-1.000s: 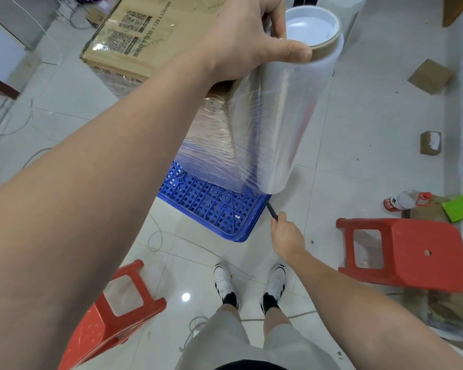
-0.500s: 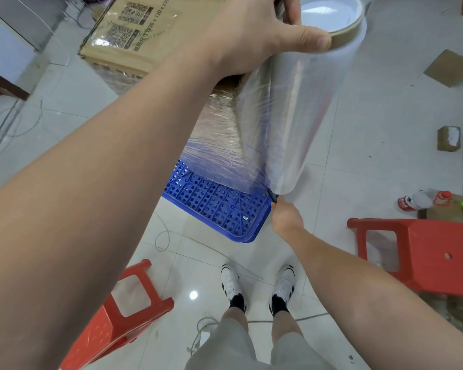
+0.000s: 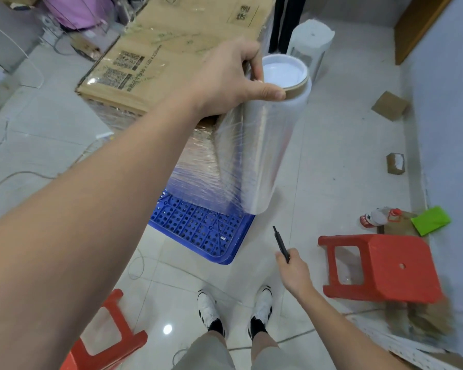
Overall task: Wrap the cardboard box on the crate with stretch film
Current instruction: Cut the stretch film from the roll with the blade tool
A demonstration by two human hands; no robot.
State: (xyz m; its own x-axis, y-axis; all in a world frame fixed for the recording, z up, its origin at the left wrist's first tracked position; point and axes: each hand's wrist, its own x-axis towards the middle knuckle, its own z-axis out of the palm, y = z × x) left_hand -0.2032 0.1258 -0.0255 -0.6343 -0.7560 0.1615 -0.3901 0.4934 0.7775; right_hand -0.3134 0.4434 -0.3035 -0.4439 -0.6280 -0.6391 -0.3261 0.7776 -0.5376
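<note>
Left hand [image 3: 225,76] round roll [image 3: 262,145]

The left hand [image 3: 225,76] grips the film roll [image 3: 262,145] beside the wrapped cardboard box [image 3: 171,49]; the right hand [image 3: 294,271] holds a black cutter [image 3: 280,244].

On the top face of the cardboard box [image 3: 171,46] we find a printed label [image 3: 120,69] with blocks that look like QR codes and lines of small print. Beside it we make out a line of characters followed by digits, something like "120" with an "x" before and after, but blur keeps us from reading it exactly. Near the far edge we see two large printed characters [image 3: 243,14], too skewed for us to read.
</note>
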